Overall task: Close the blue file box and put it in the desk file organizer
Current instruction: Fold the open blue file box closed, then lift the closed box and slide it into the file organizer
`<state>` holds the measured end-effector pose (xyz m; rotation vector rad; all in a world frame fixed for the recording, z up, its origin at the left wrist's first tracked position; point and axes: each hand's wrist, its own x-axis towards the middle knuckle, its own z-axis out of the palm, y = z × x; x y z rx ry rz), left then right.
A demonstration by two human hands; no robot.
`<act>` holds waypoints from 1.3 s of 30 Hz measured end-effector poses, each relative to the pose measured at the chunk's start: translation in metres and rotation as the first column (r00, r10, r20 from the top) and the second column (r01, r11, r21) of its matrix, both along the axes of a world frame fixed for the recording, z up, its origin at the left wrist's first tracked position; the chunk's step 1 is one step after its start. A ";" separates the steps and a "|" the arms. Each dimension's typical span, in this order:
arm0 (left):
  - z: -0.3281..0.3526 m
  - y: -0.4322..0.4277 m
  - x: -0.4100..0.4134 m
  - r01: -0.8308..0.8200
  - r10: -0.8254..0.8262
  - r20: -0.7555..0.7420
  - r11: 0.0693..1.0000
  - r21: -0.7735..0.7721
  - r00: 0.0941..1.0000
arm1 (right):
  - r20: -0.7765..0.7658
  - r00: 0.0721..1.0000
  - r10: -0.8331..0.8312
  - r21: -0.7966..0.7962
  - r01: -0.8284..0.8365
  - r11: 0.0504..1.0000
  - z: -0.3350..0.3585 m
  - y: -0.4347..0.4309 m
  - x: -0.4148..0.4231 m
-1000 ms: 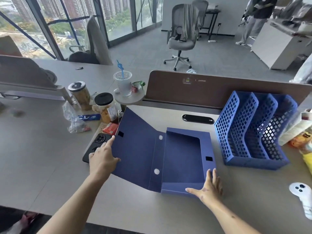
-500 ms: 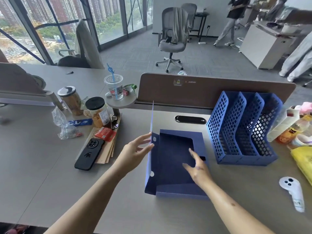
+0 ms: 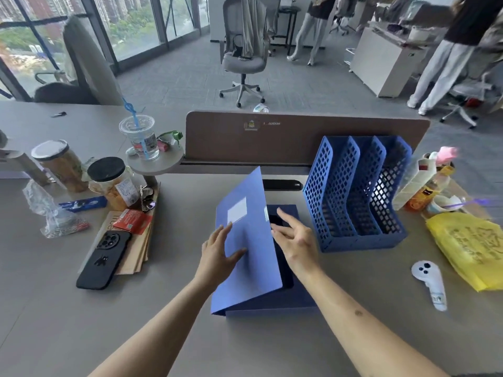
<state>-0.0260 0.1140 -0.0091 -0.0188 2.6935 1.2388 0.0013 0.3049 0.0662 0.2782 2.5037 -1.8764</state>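
The blue file box [image 3: 272, 302] lies flat on the grey desk in front of me. Its lid [image 3: 245, 240], with a white label, slants down over the tray but stands ajar along the right edge. My left hand [image 3: 217, 251] presses flat on the outside of the lid, fingers spread. My right hand [image 3: 295, 240] hovers at the lid's right edge above the dark opening, fingers apart and holding nothing. The blue lattice desk file organizer [image 3: 356, 194], with three slots, stands just right of the box.
A black phone [image 3: 104, 259] on a stack of papers lies to the left, with jars [image 3: 114, 183] and a plastic cup [image 3: 140, 137] behind. A white controller [image 3: 431, 281] and yellow bag [image 3: 473, 248] lie at right. A brown divider [image 3: 299, 137] backs the desk.
The lid has swung from lying open at left, through upright, to tilting down over the tray. My left hand followed it over; my right hand drew out from inside the tray to the lid's edge.
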 end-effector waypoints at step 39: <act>-0.068 0.081 -0.012 -0.091 0.185 0.291 0.946 -0.310 0.938 | 0.486 0.861 -0.149 0.135 0.094 0.986 -0.116 0.098 -0.008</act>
